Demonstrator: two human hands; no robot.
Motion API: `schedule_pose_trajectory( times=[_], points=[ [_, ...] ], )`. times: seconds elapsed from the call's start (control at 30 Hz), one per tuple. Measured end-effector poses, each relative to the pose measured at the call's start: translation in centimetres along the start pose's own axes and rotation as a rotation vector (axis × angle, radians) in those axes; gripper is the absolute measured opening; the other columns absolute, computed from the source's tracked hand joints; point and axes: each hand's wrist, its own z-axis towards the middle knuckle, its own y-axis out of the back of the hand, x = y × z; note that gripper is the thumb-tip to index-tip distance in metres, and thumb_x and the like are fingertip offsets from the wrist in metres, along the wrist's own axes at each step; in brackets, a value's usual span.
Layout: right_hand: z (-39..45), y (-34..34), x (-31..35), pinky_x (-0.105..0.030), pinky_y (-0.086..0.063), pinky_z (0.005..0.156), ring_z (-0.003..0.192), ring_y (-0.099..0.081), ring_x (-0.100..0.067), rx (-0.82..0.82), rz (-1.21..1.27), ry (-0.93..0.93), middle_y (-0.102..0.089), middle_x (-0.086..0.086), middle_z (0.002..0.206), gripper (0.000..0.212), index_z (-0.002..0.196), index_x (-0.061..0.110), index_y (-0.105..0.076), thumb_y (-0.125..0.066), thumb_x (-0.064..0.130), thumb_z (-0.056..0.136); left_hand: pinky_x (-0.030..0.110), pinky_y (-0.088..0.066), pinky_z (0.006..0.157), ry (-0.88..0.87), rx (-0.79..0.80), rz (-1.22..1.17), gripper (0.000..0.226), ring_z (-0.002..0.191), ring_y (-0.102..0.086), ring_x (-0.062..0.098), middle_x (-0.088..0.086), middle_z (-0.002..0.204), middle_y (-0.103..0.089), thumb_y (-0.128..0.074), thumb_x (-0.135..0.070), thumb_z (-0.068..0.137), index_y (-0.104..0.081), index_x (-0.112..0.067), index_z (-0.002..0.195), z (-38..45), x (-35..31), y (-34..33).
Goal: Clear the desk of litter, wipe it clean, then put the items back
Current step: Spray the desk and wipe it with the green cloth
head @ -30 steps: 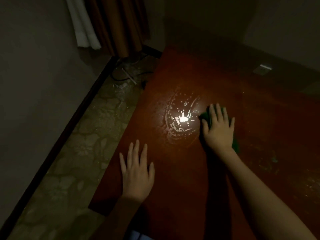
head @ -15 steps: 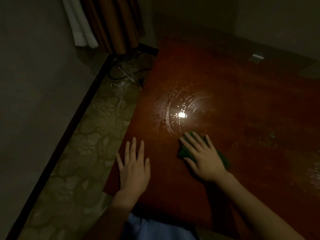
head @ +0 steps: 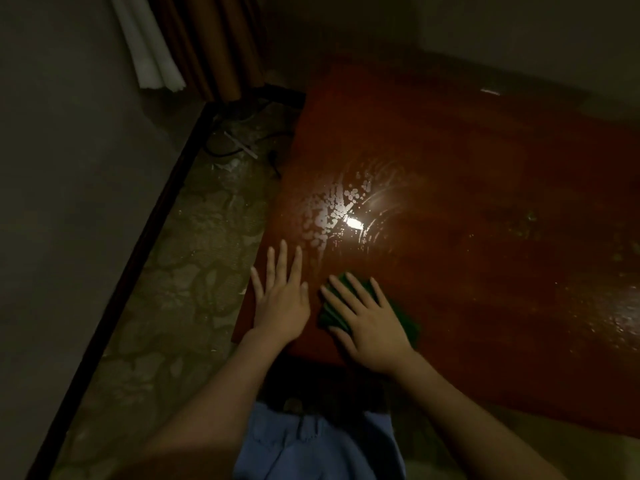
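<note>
A dark red wooden desk (head: 485,278) fills the right of the view, its top wet with streaks and droplets around a bright light reflection (head: 353,222). My right hand (head: 367,320) lies flat with spread fingers on a green cloth (head: 407,322) near the desk's front left corner, pressing it onto the wood. Most of the cloth is hidden under the hand. My left hand (head: 280,299) rests flat on the desk just left of it, fingers straight, close to the left edge.
A patterned floor (head: 180,292) runs along the desk's left side, with black cables and small debris (head: 239,147) near the back. A dark skirting board, a wall and curtains (head: 194,46) stand at the upper left. A small pale object (head: 490,91) lies at the desk's far edge.
My right hand has dragged the green cloth from beside the light reflection toward the front left corner, ending close to my left hand. The left hand stays flat on the desk.
</note>
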Motion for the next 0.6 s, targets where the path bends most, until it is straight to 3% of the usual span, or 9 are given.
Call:
schedule_pose_trajectory(
  times=[0.07,0.13,0.2,0.27,0.33,0.43,0.53,0.6],
  points=[
    [-3.2,-0.9,-1.6,-0.051,-0.012,0.113,0.144,-0.015,-0.020,0.013,-0.030,0.052,-0.021,0.003,0.156,0.062,0.151,0.028,-0.019,-0.028,0.054,0.095,0.048,0.022,0.110,-0.012,-0.001,-0.015,0.062,0.138,0.033,0.018,-0.003,0.144,0.040,-0.021,-0.033,0.102,0.021,-0.024,0.147,-0.1,0.1,0.0],
    [-3.8,-0.8,-3.8,-0.054,-0.014,0.114,0.146,-0.008,-0.019,0.009,-0.005,-0.051,-0.017,0.003,0.157,0.062,0.151,0.032,-0.011,-0.021,0.057,0.095,0.050,0.020,0.112,-0.019,0.002,-0.029,0.062,0.139,0.033,0.019,-0.003,0.145,0.039,-0.022,-0.032,0.102,0.020,-0.024,0.147,-0.1,0.2,0.0],
    [-2.3,-0.1,-5.2,-0.055,-0.008,0.118,0.146,0.001,-0.018,-0.017,0.067,-0.316,-0.007,0.005,0.159,0.062,0.149,0.034,0.000,-0.010,0.060,0.094,0.051,0.020,0.112,-0.025,-0.008,-0.029,0.063,0.139,0.032,0.019,-0.002,0.148,0.036,-0.023,-0.032,0.102,0.019,-0.023,0.148,-0.2,0.2,-0.2],
    [0.6,0.7,-5.4,-0.052,0.000,0.118,0.147,0.006,-0.020,-0.058,0.135,-0.635,0.004,0.003,0.159,0.060,0.149,0.031,0.006,-0.011,0.055,0.096,0.051,0.020,0.111,-0.028,-0.027,-0.030,0.063,0.139,0.032,0.019,-0.002,0.147,0.037,-0.024,-0.032,0.102,0.019,-0.023,0.148,-0.1,0.1,-0.3],
    [3.2,1.4,-4.1,-0.052,0.004,0.117,0.147,0.008,-0.023,-0.061,0.150,-0.762,0.010,0.001,0.158,0.062,0.151,0.026,0.005,-0.017,0.051,0.099,0.051,0.020,0.111,-0.024,-0.027,-0.024,0.063,0.139,0.031,0.019,-0.002,0.149,0.036,-0.025,-0.032,0.102,0.018,-0.023,0.148,0.0,0.2,-0.4],
    [3.2,0.8,-0.3,-0.053,0.004,0.116,0.147,0.004,-0.025,-0.043,0.123,-0.430,0.008,0.002,0.156,0.062,0.152,0.027,-0.001,-0.020,0.052,0.098,0.051,0.018,0.111,0.022,-0.003,-0.075,0.064,0.141,0.029,0.020,0.001,0.155,0.027,-0.029,-0.028,0.102,0.012,-0.021,0.150,0.0,-0.3,0.3],
    [-1.2,-1.5,1.8,-0.057,-0.019,0.115,0.144,-0.020,-0.025,-0.057,0.048,-0.110,-0.023,0.000,0.157,0.062,0.150,0.025,-0.024,-0.029,0.052,0.094,0.047,0.018,0.112,0.052,-0.051,-0.146,0.062,0.142,0.025,0.021,0.005,0.157,0.019,-0.032,-0.024,0.101,0.004,-0.015,0.152,0.4,-3.1,1.4],
    [-4.9,-2.8,1.1,-0.054,-0.014,0.116,0.143,-0.019,-0.023,-0.012,-0.021,0.008,-0.025,0.001,0.156,0.064,0.150,0.026,-0.024,-0.033,0.052,0.092,0.045,0.016,0.113,-0.026,-0.066,-0.167,0.061,0.143,0.023,0.022,0.005,0.158,0.017,-0.032,-0.022,0.101,0.002,-0.015,0.152,1.1,-6.1,1.8]
  ],
)
